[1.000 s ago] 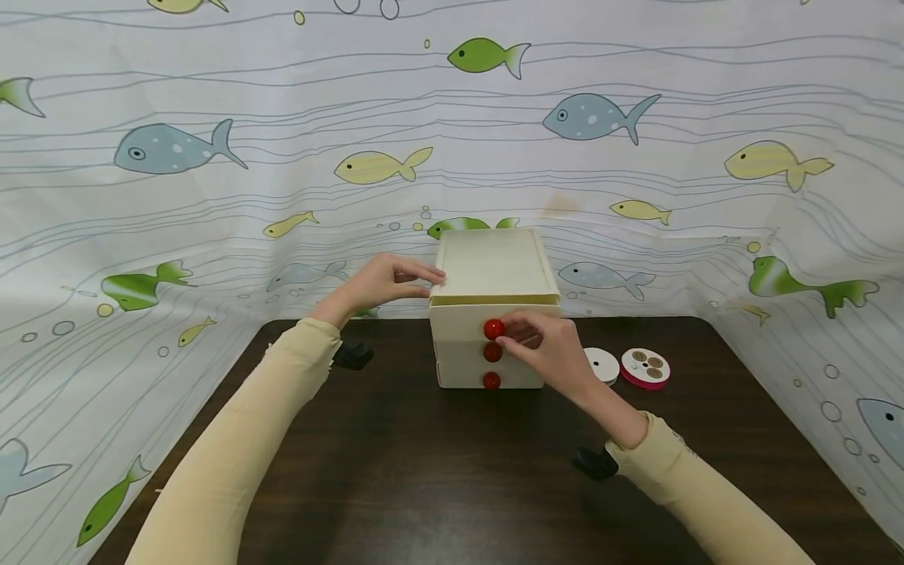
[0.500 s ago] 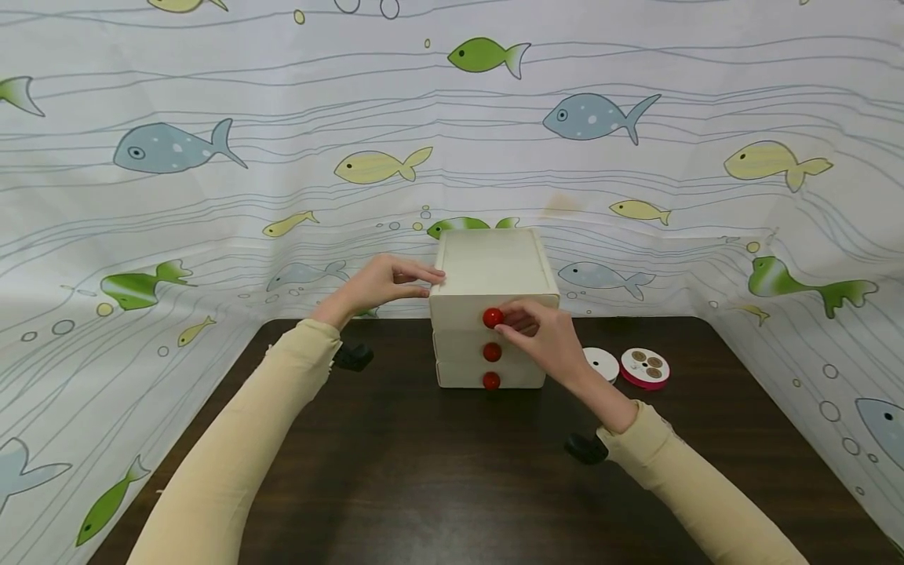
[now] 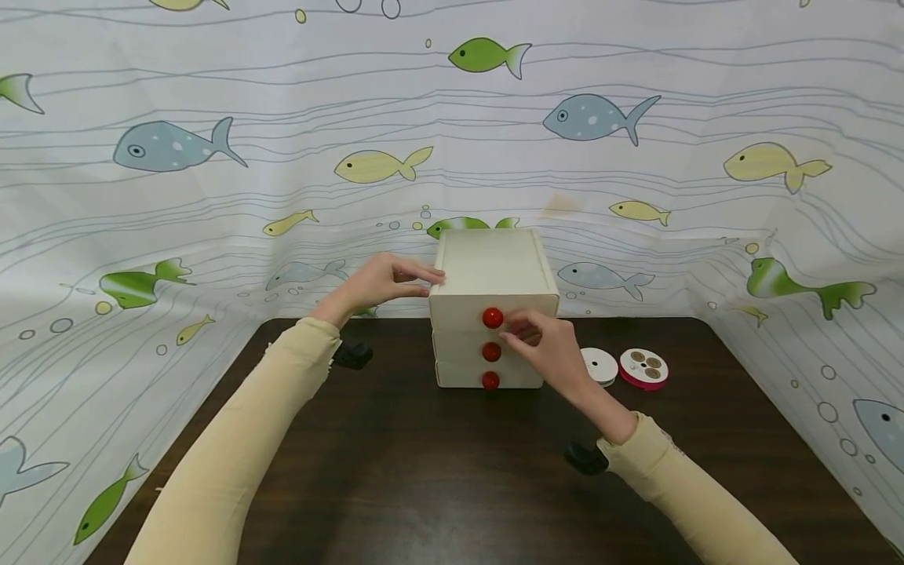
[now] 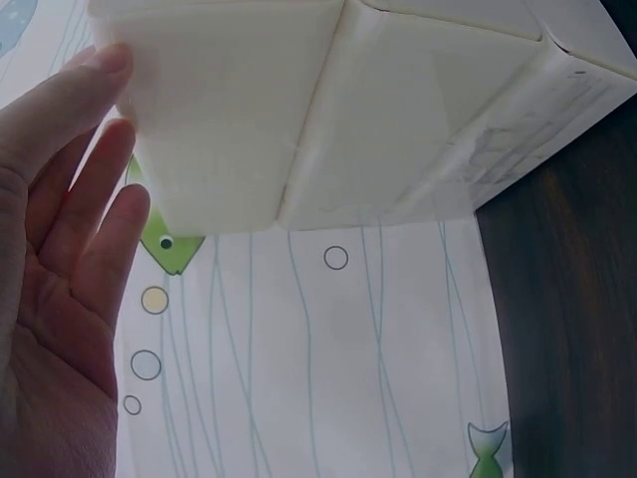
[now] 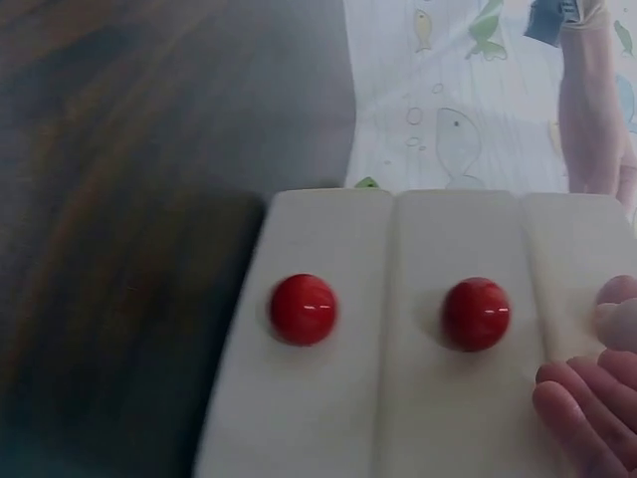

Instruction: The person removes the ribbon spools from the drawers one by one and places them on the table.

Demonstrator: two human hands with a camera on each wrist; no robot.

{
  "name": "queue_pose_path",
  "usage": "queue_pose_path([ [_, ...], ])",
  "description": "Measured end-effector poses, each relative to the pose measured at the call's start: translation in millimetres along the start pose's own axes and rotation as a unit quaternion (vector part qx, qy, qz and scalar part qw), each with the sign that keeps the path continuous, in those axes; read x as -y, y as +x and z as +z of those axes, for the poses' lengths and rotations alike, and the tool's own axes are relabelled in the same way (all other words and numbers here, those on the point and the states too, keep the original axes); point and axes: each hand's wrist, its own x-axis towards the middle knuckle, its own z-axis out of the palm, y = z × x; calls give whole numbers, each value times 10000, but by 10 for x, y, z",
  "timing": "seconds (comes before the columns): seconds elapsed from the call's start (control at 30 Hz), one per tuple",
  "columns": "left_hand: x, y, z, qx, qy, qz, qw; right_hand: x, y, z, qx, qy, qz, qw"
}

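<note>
A cream box of drawers (image 3: 494, 263) stands at the back of the table, its front bearing a red top knob (image 3: 493, 318), a middle knob (image 3: 491, 351) and a bottom knob (image 3: 490, 380). All the drawers sit flush. My left hand (image 3: 377, 286) rests its fingertips on the upper left edge of the box. In the left wrist view, that hand's thumb (image 4: 85, 90) lies against the box's side. My right hand (image 3: 547, 345) is just right of the top knob, fingers loosely bent and holding nothing. In the right wrist view, the top knob is hidden.
To the right of the box lie a white spool (image 3: 600, 366) and a white-and-pink spool (image 3: 644, 369) on the dark wooden table (image 3: 438, 479). A fish-patterned curtain (image 3: 282, 118) surrounds the table at the back and sides.
The top drawer has slid back from slightly pulled out to flush, pushed by my right hand. That hand has since let go of the knob and moved slightly right. The left hand has stayed put.
</note>
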Motion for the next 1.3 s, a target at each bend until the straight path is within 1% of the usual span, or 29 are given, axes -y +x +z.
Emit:
queue_pose_path([
  [0.27,20,3,12,-18,-113,-23,9999,-61,-201,121,172,-90,456,9988],
  [0.47,-4,4,12,-26,-132,-75,9999,-66,-304,242,25,-22,741,9972],
  [0.67,-9,3,10,-31,-99,-73,9999,-11,-344,414,-319,240,1098,9931],
  [0.9,-4,-8,13,33,-81,-35,10000,66,-361,564,-996,365,1423,9841],
  [1.0,-1,-11,14,-1,-98,-30,9999,78,-359,618,-1222,463,1514,9798],
  [1.17,11,-2,17,-97,-147,15,9998,76,-362,695,-1565,536,1496,9748],
  [1.3,23,3,24,-94,-148,6,9998,75,-384,732,-1777,680,1459,9708],
])
